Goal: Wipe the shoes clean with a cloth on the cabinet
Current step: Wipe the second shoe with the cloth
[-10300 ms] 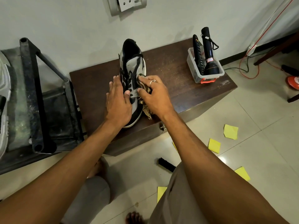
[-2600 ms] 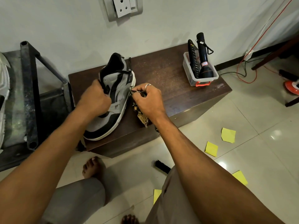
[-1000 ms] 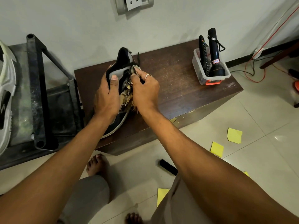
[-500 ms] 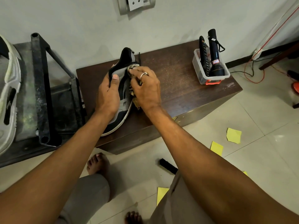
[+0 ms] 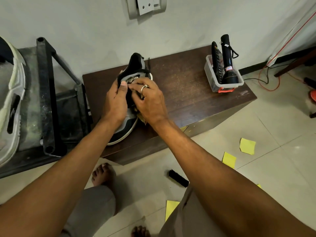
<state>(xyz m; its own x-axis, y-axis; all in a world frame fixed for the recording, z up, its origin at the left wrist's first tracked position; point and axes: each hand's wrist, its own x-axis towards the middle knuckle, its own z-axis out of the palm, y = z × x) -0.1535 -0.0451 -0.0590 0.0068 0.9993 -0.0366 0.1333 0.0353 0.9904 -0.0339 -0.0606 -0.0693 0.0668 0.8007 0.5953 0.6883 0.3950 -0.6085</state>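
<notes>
Dark cabinet top (image 5: 188, 93), left hand (image 5: 114, 105) gripping shoe (image 5: 127, 124), its fingers hidden behind, right hand (image 5: 150, 101) fingers (image 5: 136, 85) pinching mostly covered cloth (image 5: 131, 80)

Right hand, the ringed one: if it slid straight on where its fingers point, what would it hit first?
Probably the left hand, its thumb on the shoe, just ahead of the right hand; depth is unclear.

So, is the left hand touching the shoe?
Touching. The head view shows the left hand wrapped round the shoe, its thumb pressed flat on the grey side with no gap.
</notes>
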